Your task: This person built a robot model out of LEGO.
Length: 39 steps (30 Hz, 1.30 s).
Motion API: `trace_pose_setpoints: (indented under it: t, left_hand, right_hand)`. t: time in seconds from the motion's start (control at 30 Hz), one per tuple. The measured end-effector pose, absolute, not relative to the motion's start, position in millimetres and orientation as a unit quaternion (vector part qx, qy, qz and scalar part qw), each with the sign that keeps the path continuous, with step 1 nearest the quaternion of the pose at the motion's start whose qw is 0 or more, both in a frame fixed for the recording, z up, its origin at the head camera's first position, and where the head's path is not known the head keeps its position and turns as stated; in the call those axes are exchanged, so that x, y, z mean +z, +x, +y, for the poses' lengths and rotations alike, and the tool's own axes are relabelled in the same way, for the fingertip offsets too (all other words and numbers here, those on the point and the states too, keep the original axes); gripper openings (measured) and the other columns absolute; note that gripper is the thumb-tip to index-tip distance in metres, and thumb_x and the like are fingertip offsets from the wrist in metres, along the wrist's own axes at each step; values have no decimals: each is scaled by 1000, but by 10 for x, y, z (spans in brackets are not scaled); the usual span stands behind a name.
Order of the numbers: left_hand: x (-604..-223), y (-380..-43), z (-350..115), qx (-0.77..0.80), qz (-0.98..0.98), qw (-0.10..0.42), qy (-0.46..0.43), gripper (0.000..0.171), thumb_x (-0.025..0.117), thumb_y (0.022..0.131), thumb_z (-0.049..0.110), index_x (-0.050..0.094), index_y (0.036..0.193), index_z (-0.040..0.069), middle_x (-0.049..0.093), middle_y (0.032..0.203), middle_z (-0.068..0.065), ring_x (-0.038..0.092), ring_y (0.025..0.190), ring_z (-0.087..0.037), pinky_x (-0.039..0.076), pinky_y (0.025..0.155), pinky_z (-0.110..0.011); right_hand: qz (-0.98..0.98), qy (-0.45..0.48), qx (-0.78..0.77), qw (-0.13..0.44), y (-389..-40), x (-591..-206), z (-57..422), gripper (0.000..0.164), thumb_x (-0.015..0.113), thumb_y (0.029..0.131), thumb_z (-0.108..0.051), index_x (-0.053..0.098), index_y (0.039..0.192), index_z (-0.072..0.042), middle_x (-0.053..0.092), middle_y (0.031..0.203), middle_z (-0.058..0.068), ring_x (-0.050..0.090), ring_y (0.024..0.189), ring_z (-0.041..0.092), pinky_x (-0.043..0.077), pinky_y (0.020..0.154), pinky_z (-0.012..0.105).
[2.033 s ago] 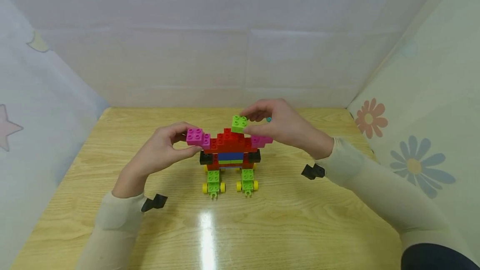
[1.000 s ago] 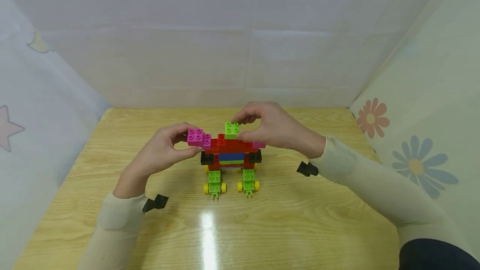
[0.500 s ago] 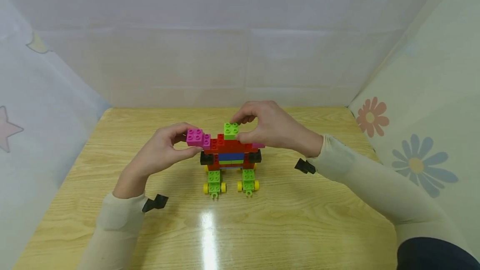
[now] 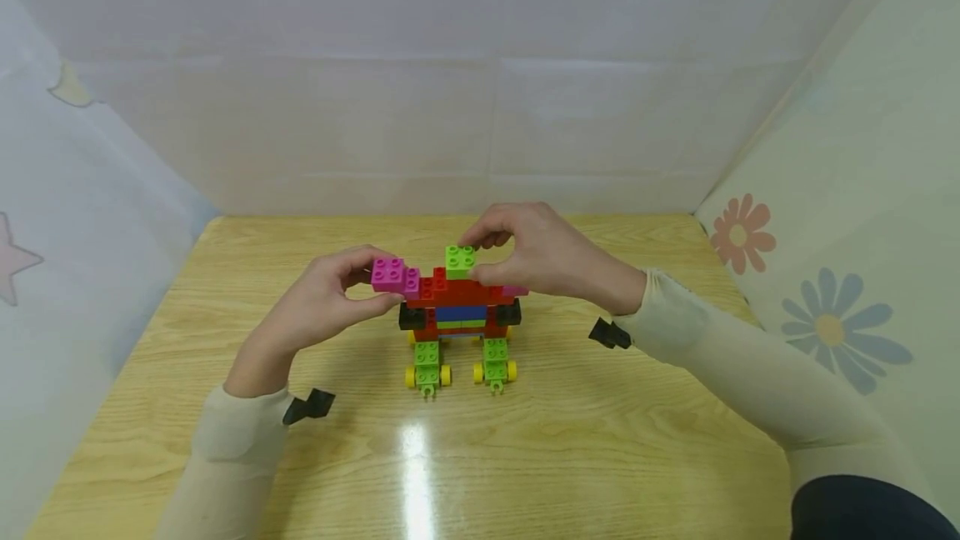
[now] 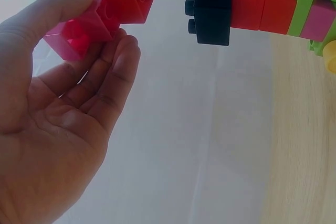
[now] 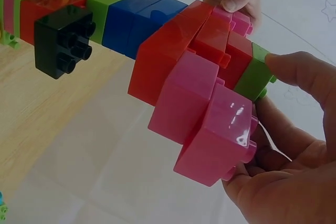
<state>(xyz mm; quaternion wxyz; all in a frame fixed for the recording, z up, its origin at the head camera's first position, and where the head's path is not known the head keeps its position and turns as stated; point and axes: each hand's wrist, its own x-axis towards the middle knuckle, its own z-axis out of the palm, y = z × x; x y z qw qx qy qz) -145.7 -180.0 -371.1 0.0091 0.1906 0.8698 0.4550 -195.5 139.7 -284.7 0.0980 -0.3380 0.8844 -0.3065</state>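
Note:
A figure of toy building bricks stands on the table: red bricks (image 4: 457,296) across the top, a blue brick (image 4: 460,313) below, a black brick (image 4: 412,317) at each side, green feet (image 4: 427,354) on yellow wheels. My left hand (image 4: 318,294) holds the pink brick (image 4: 387,275) at its left end, thumb on the near side and fingers behind. My right hand (image 4: 540,252) pinches a lime green brick (image 4: 460,262) that sits on top of the red ones. In the right wrist view, stepped pink bricks (image 6: 218,129) at the other end lie close to my right fingers.
The wooden table (image 4: 615,440) ends at a pale sheet (image 4: 480,132) behind the figure. Printed sheets rise on both sides, the right one (image 4: 847,232) with flowers. A dark round object (image 4: 862,507) is at the bottom right corner.
My right hand has moved left and slightly down, bringing the lime green brick onto the middle of the red top. It barely shifts over the last half second. My left hand keeps its hold.

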Motion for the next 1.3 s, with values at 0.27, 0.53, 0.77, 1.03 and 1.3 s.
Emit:
trace_pose_setpoints:
  t: [0.27,0.53,0.77,1.03,1.3]
  left_hand:
    - [-3724,-1448,-1821,461,865,10,199,32,85,101,15,76,131,14,77,129,-2,73,117,-16,55,105,-13]
    - [-3727,-1432,-1825,458,867,11,196,32,85,101,15,75,131,14,77,129,-2,73,118,-16,55,103,-12]
    - [-3725,-1437,-1821,454,870,6,193,32,86,101,17,76,131,15,78,128,-1,73,117,-15,55,103,-11]
    - [-3709,-1440,-1811,448,874,6,191,32,86,101,19,76,131,16,78,128,0,73,119,-20,54,104,-12]
    - [-3696,-1430,-1797,448,873,8,191,32,85,101,19,76,131,15,77,128,0,73,120,-23,54,104,-12]
  right_hand:
    - [872,-327,-347,115,-1974,-2860,1458,40,87,98,-28,80,136,-20,79,132,-3,69,118,19,57,109,45]
    - [858,-295,-410,96,-2122,-2816,1682,42,86,100,-25,77,141,-19,79,127,2,70,115,22,56,108,46]
    - [854,-236,-456,90,-2320,-2896,1918,40,84,103,-23,76,142,-18,79,131,7,70,115,22,56,104,40]
    - [849,-184,-486,95,-2545,-3148,2127,44,80,106,-22,72,148,-13,75,138,13,71,122,24,59,99,27]
    - [848,-120,-506,104,-2805,-3457,2322,47,79,107,-27,69,151,-13,70,150,12,65,134,27,56,113,45]
